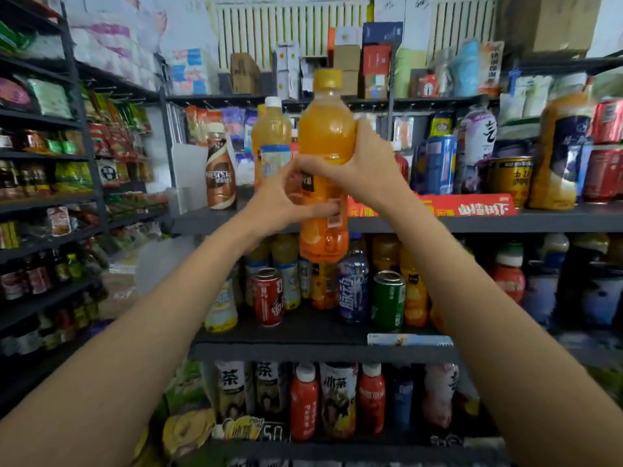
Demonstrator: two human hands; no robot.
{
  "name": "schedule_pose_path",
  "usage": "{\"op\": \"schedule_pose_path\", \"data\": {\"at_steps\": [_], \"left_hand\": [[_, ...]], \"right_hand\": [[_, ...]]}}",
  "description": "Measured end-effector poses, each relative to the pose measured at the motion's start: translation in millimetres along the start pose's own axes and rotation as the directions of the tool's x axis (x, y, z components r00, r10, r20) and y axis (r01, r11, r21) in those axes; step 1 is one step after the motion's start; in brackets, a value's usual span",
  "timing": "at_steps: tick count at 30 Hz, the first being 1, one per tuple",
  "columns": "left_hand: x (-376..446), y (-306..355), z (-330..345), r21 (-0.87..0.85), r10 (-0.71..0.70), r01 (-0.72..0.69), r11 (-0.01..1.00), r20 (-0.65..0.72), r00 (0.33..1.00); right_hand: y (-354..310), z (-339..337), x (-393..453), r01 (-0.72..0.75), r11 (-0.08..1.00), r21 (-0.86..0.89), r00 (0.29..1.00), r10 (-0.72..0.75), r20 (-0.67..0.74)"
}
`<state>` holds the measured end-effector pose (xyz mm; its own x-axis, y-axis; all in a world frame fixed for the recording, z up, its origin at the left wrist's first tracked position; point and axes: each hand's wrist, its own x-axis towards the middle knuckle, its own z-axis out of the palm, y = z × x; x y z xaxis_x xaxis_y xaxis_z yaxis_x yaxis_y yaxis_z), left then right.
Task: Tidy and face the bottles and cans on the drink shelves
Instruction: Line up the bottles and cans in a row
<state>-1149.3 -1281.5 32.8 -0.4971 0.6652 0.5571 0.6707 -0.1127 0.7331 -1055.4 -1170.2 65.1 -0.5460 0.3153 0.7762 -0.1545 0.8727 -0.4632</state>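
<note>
A small shop's dark metal drink shelves fill the frame, with snacks at the left. An orange juice bottle is held upright at centre frame, in front of the upper shelf edge, off any shelf. The left hand is wrapped round its label; the right hand clasps its shoulder. Cans and bottles on the middle shelf appear unaligned, so much seemingly remains.

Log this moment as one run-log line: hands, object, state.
hands: left and right both grip orange juice bottle | bottle: upright, held before upper shelf | placement: not yet done
</note>
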Motion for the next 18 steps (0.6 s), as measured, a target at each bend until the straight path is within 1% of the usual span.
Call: {"op": "schedule_pose_path", "data": {"at_steps": [3,5,6,8,11,14,18], "left_hand": [[-29,-49,-5,0.073,-0.138,0.128,0.989,0.158,0.978],[-39,-81,0,0.145,-0.163,0.132,0.981,0.234,0.958],[-41,-95,5,0.195,-0.175,0.129,0.972,0.242,0.954],[-42,-123,16,0.28,-0.21,0.153,0.948,0.187,0.96],[-31,-157,35,0.216,-0.253,0.226,0.95,0.105,0.962],[-15,-175,49,0.252,-0.323,0.308,0.917,0.021,0.946],[-1,-193,63,0.306,-0.409,0.379,0.873,0.039,0.912]], "right_hand": [[14,38,-47,-0.087,0.995,-0.039,0.991,0.09,0.1],[30,64,-72,-0.179,0.975,-0.13,0.969,0.198,0.147],[39,77,-80,-0.222,0.957,-0.185,0.955,0.252,0.156],[56,99,-90,-0.29,0.929,-0.229,0.931,0.329,0.156],[79,117,-85,-0.362,0.909,-0.207,0.903,0.398,0.166],[100,122,-75,-0.367,0.904,-0.22,0.887,0.412,0.21],[123,131,-75,-0.404,0.876,-0.263,0.862,0.461,0.212]]}}
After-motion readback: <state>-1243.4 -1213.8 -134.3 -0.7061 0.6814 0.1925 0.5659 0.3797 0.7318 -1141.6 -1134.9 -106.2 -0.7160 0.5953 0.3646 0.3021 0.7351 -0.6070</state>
